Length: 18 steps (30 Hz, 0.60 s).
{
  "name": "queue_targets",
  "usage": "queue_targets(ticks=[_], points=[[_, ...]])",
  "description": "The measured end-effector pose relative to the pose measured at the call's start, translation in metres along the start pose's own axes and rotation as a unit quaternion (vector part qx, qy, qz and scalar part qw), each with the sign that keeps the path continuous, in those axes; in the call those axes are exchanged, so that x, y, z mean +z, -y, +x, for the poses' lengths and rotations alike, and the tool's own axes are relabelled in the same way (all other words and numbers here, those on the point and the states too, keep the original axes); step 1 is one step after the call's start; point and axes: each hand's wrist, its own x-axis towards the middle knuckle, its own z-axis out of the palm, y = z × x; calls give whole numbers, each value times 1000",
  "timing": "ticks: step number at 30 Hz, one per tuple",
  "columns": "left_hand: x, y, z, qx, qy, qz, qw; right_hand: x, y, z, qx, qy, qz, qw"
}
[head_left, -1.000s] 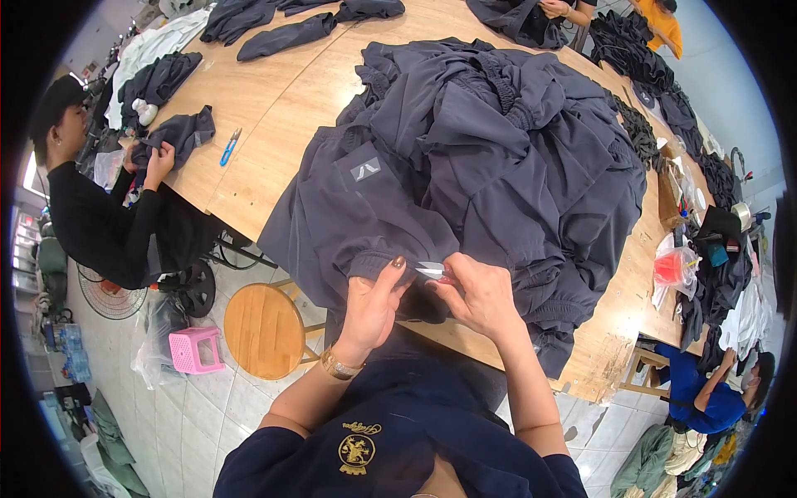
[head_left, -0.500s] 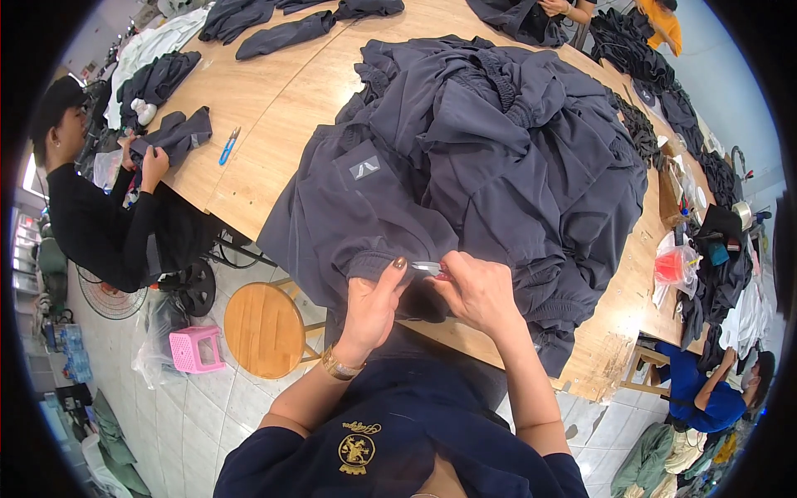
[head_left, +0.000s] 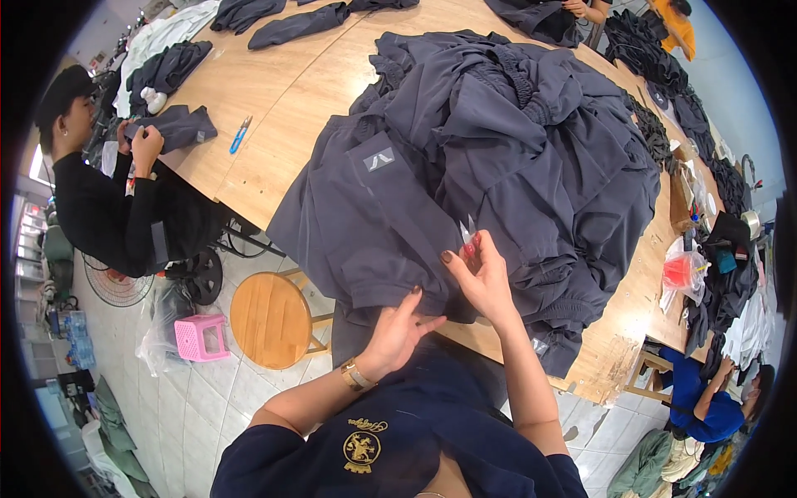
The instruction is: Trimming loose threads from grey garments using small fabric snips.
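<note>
A dark grey garment (head_left: 369, 220) with a small light patch lies at the table's near edge, part of a large heap of similar garments (head_left: 531, 158). My left hand (head_left: 397, 336) is at its gathered hem, the thumb on top of the cloth and a finger stretched out below the edge. The hem sits between them; the other fingers are partly hidden. Just to the right, my right hand (head_left: 483, 282) is closed around small thread snips (head_left: 468, 230), blades pointing up and away over the cloth. Their handles are mostly covered by my fingers.
Blue-handled snips (head_left: 240, 135) lie on the wooden table (head_left: 274, 108). A person in black (head_left: 116, 199) handles a dark garment at the left. A round wooden stool (head_left: 270, 321) and a pink plastic stool (head_left: 202, 337) stand on the floor. A red drink (head_left: 682, 270) is at the right.
My right hand has moved up and away from the hem with the snips, whose blades now point upward. My left hand has shifted slightly right and down, a finger now extended.
</note>
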Motion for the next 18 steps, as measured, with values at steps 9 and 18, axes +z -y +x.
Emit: queue_targets(ticks=[9, 18], points=[[-14, 10, 15, 148, -30, 55, 987, 13, -27, -3, 58, 21, -37, 997], [-10, -48, 55, 90, -21, -161, 983, 41, -39, -4, 38, 23, 59, 997]])
